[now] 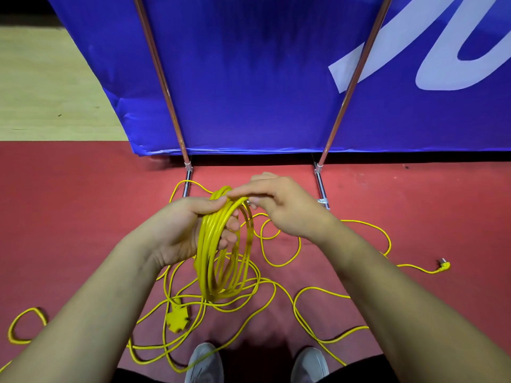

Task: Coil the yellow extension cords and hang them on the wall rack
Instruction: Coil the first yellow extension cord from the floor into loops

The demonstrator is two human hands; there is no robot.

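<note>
At the far left edge a loose loop of yellow cord (pixel 26 324) lies on the red floor (pixel 83 203), its tail cut off by the frame's lower left corner; beyond it a strip of pale wood floor (pixel 41 78) meets the red along a straight edge. The left hand (pixel 188 225) grips the coil (pixel 221 244) with fingers curled round the bundled turns, the coil hanging upright from it above a tangle of slack. Below, near the feet, a yellow socket block (pixel 177 317) lies on the floor among crossing strands. The right hand (pixel 284 205) reaches to the top of the coil, thumb and fingers pinching its outermost loop — blur there makes the exact grip hard to read. On the far side a blue banner (pixel 249 78) stands on two slanting metal poles (pixel 163 78) whose feet run out toward the hands, and its lower edge closes that side. Bare red floor lies open to the left of the hands and to the far right. At the right the cord snakes out to a yellow plug (pixel 443 265) lying apart from everything else. Two grey shoes (pixel 204 363) are cut off at the bottom edge — a strand crosses the left one.
</note>
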